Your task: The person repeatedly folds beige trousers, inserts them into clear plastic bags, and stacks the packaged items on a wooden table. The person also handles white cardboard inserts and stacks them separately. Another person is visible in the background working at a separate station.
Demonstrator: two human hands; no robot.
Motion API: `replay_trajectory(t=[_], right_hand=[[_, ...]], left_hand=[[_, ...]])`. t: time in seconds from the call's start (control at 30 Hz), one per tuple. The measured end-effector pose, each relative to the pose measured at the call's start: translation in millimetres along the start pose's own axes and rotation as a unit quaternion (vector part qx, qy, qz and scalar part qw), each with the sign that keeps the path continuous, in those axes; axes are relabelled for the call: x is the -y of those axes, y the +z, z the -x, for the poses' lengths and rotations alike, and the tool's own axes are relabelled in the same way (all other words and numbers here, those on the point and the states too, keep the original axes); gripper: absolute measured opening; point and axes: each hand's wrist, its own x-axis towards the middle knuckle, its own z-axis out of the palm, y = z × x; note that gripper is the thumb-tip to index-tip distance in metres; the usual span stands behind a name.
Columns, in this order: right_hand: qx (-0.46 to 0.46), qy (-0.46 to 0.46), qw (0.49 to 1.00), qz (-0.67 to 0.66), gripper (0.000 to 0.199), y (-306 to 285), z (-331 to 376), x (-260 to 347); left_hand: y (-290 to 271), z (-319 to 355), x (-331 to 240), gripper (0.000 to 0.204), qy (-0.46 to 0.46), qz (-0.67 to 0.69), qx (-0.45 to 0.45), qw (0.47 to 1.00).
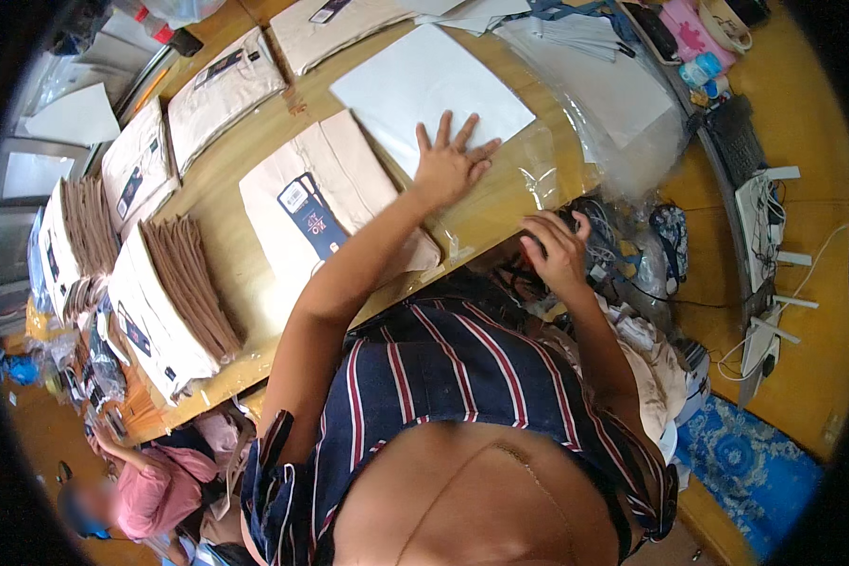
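Note:
My left hand (451, 168) lies with fingers spread on a white sheet (415, 85) on the wooden table. My left forearm passes over a folded cream garment (288, 179), which bears a dark blue hang tag (309, 219) and lies just left of the sheet. Part of that garment is hidden beneath the arm. Off the table's near edge, my right hand (558, 253) hovers with its fingers loosely bent and apart. Nothing shows in its grasp.
Stacks of folded garments (184, 283) stand along the table's left side, with more folded garments (226, 94) at the back. Clear plastic bags (632, 141) lie at the right end. A shelf (759, 236) holds cables. A person in pink (165, 486) sits lower left.

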Motion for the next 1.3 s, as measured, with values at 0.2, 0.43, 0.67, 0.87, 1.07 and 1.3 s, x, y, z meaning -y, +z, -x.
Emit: replay_trajectory(t=[0.2, 0.43, 0.67, 0.87, 1.07, 1.3], right_hand=[[-0.084, 0.370, 0.924, 0.050, 0.021, 1.0, 28.2, -13.4], [-0.166, 0.465, 0.736, -0.463, 0.030, 35.6, 51.9, -23.7], [-0.218, 0.429, 0.517, -0.708, 0.022, 44.6, 46.4, -14.1], [-0.242, 0.400, 0.614, -0.636, 0.025, 11.6, 37.7, -31.5], [-0.105, 0.387, 0.737, -0.544, 0.014, -31.8, -17.7, -49.7], [-0.132, 0.332, 0.765, -0.536, 0.013, 2.7, -127.6, -134.6]], left_hand=[[-10.4, 18.4, -88.8, 0.036, -0.021, 0.052, 0.025, 0.998], [-9.4, -24.2, -17.8, 0.058, -0.245, 0.025, -0.092, 0.965], [-18.7, -44.2, 40.8, 0.052, -0.258, 0.151, 0.108, 0.948], [-40.3, -22.0, 35.1, 0.019, -0.128, 0.453, -0.125, 0.873], [-126.0, 62.4, 50.9, 0.011, -0.289, 0.465, -0.260, 0.795], [-135.9, 210.5, 77.4, 0.012, -0.465, 0.185, -0.420, 0.757]])
